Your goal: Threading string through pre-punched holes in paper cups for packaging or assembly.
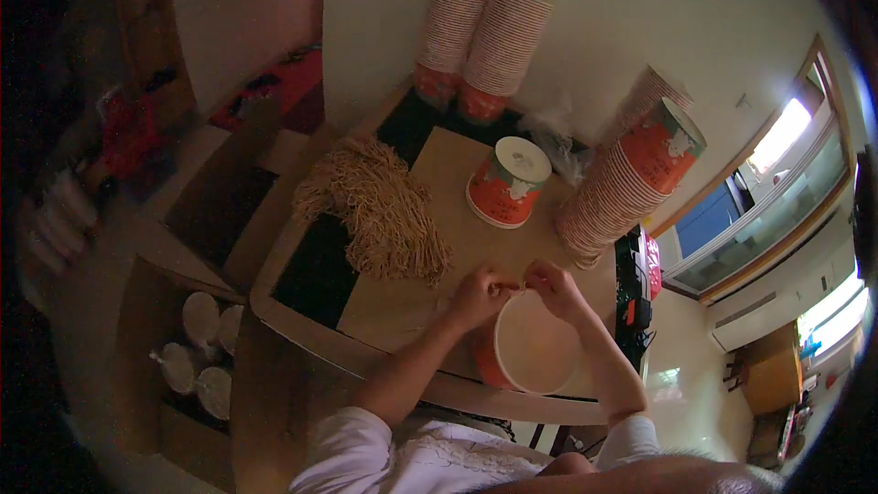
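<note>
A red and white paper bucket (530, 352) lies on its side at the table's near edge, its open mouth facing me. My left hand (480, 295) and my right hand (553, 288) meet at its upper rim, fingertips pinched together on something thin at the rim, possibly a string handle; it is too small to tell. A heap of tan string handles (380, 210) lies on the table to the left of my hands. Another bucket (508, 185) stands upside down behind them.
Tall stacks of nested paper buckets stand at the back (480, 41) and lean at the right (622, 187). Brown cardboard (393, 311) covers the dark table. A carton holding finished buckets (201, 357) sits on the floor at the left. Crumpled clear plastic (558, 142) lies by the wall.
</note>
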A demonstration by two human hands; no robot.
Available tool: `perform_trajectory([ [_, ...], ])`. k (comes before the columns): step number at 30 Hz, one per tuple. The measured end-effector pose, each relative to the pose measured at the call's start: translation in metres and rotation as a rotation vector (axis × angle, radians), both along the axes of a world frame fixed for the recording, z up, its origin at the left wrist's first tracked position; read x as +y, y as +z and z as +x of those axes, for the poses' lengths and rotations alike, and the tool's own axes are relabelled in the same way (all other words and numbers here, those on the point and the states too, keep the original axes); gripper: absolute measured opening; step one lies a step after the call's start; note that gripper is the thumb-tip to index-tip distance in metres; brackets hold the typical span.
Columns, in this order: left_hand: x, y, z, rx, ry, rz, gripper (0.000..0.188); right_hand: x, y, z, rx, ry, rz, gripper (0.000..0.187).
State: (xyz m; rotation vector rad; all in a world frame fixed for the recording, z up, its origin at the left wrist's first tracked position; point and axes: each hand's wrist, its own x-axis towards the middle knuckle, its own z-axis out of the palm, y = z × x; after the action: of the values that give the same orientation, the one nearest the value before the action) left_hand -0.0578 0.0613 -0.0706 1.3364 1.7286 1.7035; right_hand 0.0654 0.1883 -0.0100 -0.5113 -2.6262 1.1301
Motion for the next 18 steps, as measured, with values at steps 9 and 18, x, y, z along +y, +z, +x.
perform_trajectory([
  [9, 0.014, 0.011, 0.0, -0.776, -0.272, -0.262, 0.023, -0.014, 0.014, 0.0, 0.072, -0.041, 0.06, 0.004],
  [18, 0.011, 0.012, 0.002, -0.632, -0.262, -0.269, 0.024, -0.007, 0.004, 0.008, 0.056, -0.116, 0.033, 0.008],
])
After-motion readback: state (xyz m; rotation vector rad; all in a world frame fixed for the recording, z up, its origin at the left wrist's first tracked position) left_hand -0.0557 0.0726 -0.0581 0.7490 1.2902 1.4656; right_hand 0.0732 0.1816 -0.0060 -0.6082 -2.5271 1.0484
